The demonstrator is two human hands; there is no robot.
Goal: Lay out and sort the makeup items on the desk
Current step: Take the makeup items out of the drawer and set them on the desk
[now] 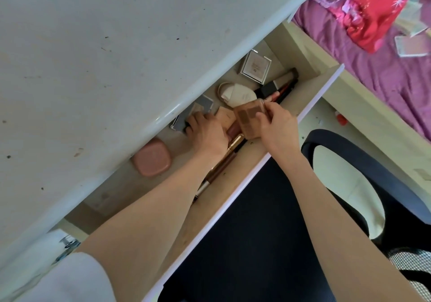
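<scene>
Makeup items [256, 67] crowding the open drawer [310, 101], right-hand fingers [261, 117] closed around a tan palette [248, 118], left-hand fingers [193, 124] buried, grip unclear.

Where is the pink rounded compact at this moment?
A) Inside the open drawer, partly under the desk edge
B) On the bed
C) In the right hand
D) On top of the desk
A: the pink rounded compact lies in the open drawer, tucked partly beneath the desk edge, and neither hand touches it.

Likely home bedroom: bed [384, 73] beside desk [93, 68], office chair [363, 161].
</scene>
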